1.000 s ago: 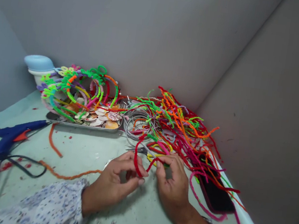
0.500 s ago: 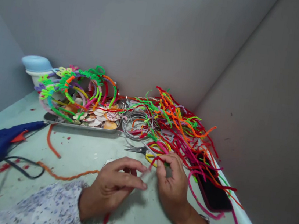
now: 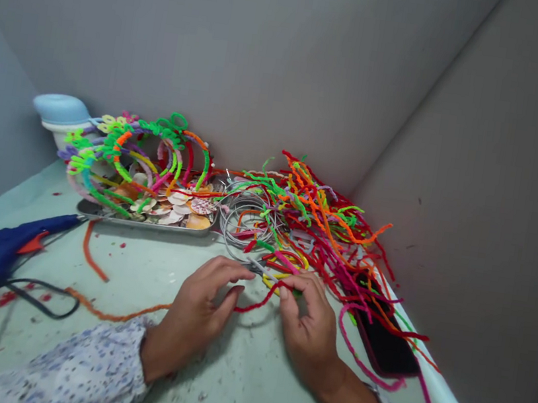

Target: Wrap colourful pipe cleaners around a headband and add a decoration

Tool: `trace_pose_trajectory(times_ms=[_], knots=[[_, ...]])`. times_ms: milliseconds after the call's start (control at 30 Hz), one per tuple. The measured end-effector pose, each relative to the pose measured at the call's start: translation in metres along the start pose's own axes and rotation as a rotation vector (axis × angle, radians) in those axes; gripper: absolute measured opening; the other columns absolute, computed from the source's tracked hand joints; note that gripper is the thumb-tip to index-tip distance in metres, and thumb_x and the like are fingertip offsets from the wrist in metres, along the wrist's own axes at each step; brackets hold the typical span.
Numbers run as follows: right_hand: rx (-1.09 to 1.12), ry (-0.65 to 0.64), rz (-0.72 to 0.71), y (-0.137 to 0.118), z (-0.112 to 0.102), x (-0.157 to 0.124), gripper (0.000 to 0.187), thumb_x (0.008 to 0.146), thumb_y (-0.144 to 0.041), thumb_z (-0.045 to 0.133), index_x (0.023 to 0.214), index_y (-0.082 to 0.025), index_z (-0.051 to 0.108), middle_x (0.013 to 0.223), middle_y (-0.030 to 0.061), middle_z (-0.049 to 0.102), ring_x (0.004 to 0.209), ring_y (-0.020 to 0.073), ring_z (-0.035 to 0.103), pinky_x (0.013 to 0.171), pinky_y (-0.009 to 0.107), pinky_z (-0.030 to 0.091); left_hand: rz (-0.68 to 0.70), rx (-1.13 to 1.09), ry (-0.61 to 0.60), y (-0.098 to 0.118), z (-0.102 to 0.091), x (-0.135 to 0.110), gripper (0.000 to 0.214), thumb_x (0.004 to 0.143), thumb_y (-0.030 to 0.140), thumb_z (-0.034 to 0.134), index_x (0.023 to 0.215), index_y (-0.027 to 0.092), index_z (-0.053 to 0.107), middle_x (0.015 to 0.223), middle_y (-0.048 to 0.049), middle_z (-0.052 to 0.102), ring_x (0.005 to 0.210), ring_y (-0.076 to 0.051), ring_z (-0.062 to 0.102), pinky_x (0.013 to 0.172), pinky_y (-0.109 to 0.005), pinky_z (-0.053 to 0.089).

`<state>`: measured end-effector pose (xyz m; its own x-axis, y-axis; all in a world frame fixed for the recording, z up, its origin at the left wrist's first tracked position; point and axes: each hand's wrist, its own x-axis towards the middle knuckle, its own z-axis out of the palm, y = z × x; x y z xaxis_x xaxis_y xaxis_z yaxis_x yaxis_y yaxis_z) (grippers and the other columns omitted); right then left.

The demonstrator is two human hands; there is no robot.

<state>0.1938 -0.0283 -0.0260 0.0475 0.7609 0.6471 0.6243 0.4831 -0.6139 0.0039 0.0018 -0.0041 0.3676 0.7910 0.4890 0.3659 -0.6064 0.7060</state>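
Note:
My right hand pinches one end of a red pipe cleaner between thumb and fingertips. From there the pipe cleaner sags leftward and goes out of sight behind the thumb of my left hand. That hand is open, its thumb and forefinger curved with a gap between them. Yellow-and-red-handled scissors lie just beyond my right fingertips, their blades partly covered by my left fingers. An orange pipe cleaner runs along the table up to my left wrist.
A heap of coloured pipe cleaners and a wire coil lie at the back. A phone is on the right. Pipe-cleaner hoops stand over a tray of shells. A blue glue gun with cord lies left.
My left hand has risen slightly and rotated, and its fingers have moved apart. The red pipe cleaner now stretches between the hands; its end no longer hangs below my left hand.

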Motion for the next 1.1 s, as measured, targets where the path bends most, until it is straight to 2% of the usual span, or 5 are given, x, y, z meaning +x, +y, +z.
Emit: trace_pose_trajectory(times_ms=[167,233,367,500,1100], knots=[[0.046,0.055,0.082,0.002,-0.002,-0.001,0.012,0.092,-0.018,0.048,0.100,-0.022,0.055,0.094,0.0035,0.058,0.092,0.0186,0.054,0.082,0.036,0.043,-0.142,-0.098,-0.152,0.000,0.000,0.002,0.020,0.084,0.019,0.065,0.103,0.020,0.062,0.080,0.0005,0.064,0.067,-0.011,0.059,0.063,-0.022,0.051],[0.058,0.026,0.054,0.001,-0.003,-0.001,0.012,0.091,-0.017,0.048,0.099,-0.022,0.055,0.094,0.0036,0.057,0.092,0.0186,0.054,0.082,0.036,0.043,-0.040,-0.046,-0.173,0.001,-0.001,-0.001,0.021,0.084,0.018,0.065,0.105,0.021,0.062,0.085,-0.0007,0.063,0.072,-0.012,0.060,0.066,-0.023,0.051],[0.055,-0.066,-0.037,-0.003,-0.003,-0.001,0.012,0.090,-0.014,0.049,0.097,-0.021,0.055,0.091,0.0036,0.058,0.092,0.0191,0.054,0.085,0.038,0.042,0.222,0.108,-0.049,0.003,-0.002,-0.004,0.027,0.085,0.008,0.059,0.108,0.020,0.061,0.098,-0.0048,0.060,0.089,-0.014,0.060,0.077,-0.025,0.051],[0.063,-0.129,-0.091,-0.008,-0.004,0.000,0.010,0.089,-0.014,0.049,0.094,-0.021,0.055,0.089,0.0035,0.059,0.088,0.0189,0.054,0.085,0.039,0.042,0.325,0.258,0.038,0.001,-0.002,-0.005,0.027,0.083,0.009,0.062,0.108,0.020,0.061,0.098,-0.0054,0.060,0.091,-0.016,0.060,0.078,-0.026,0.052],[0.052,-0.211,-0.157,-0.010,-0.002,0.000,0.011,0.087,-0.014,0.049,0.095,-0.020,0.055,0.085,0.0041,0.059,0.082,0.0192,0.055,0.078,0.038,0.043,0.340,0.306,-0.055,-0.001,-0.001,-0.009,0.017,0.091,0.018,0.056,0.106,0.019,0.062,0.102,-0.0065,0.070,0.088,-0.014,0.068,0.074,-0.023,0.056]])
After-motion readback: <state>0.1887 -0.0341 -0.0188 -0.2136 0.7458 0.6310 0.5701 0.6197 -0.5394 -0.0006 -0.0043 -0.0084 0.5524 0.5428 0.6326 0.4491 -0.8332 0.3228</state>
